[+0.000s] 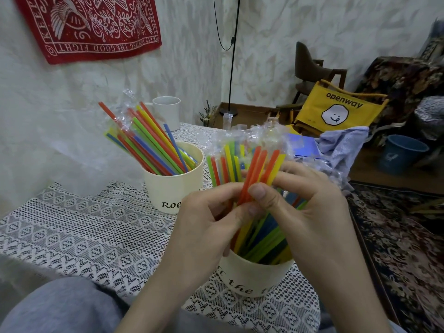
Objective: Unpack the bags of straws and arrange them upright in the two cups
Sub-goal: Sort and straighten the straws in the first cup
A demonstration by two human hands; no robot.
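While hands (264, 207) crowd straws (254, 171); mug (168, 114) behind.

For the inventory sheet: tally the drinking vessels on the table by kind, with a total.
Cream lettered cups holding straws: 2, the far cup and the near cup below the hands
White mug: 1, the mug at the back by the wall
Total: 3

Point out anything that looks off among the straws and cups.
In the far cup the straws lean hard left rather than upright, and many are still in their clear wrappers. Both hands grip the bunch in the near cup.
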